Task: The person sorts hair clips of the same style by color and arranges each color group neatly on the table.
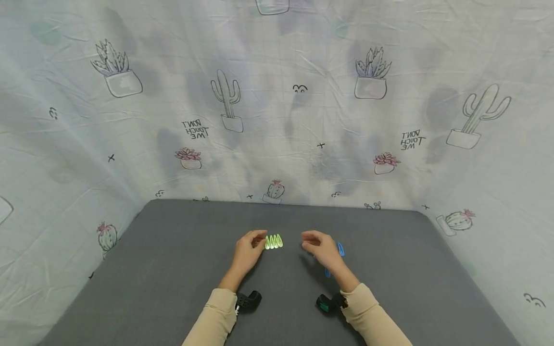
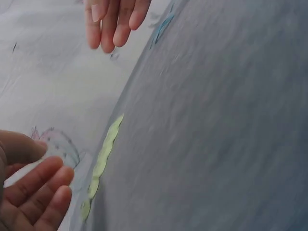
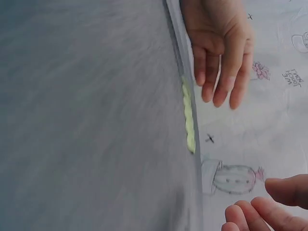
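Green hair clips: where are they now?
In the head view, the green hair clips lie in a row on the gray table, just right of the left hand.

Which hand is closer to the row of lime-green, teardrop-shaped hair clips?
Left. In the head view, the left hand is at the left end of the clip row; the right hand is beyond its right end, across a gap.

Lime-green snap hair clips [image 1: 271, 243] are lying side by side just right of the left hand [image 1: 248, 250]; blue snap hair clips [image 1: 341, 249] are lying farther right, partly hidden by the right hand [image 1: 324, 248].
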Demonstrator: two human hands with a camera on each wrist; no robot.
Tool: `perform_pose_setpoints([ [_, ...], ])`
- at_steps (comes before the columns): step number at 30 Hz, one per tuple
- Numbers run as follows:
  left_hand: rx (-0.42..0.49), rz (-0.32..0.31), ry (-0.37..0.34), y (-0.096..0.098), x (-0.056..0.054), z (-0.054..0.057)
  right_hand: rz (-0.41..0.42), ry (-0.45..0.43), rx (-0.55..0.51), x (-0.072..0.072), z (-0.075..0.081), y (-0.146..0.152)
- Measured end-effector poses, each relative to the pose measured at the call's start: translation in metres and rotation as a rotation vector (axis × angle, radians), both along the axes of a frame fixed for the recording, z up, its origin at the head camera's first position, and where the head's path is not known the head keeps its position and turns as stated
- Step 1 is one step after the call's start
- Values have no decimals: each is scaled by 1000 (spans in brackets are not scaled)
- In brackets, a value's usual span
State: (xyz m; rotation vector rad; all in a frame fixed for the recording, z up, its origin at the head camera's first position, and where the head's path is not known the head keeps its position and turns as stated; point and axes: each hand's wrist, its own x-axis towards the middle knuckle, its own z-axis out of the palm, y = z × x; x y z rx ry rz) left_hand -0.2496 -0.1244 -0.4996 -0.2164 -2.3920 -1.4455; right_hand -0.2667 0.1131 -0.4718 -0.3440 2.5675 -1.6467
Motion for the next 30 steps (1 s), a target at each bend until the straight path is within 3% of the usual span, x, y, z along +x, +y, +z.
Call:
perform_pose_setpoints([
  [5,5,-125,56,20,2,2,-4,-6,12,12,1,29],
  [10,55,-232,-90,48,4,4,-22,-26,15,26,4,48],
  [14,64,-262,-151,73,4,3,-46,-60,9,38,6,55],
  [18,24,-230,-171,97,4,0,-51,-77,-7,44,-6,65],
  [24,-9,-98,-162,126,0,-1,-35,-82,-23,50,-12,71],
  [30,-53,20,-139,139,-2,-2,-103,-57,21,50,-17,61],
])
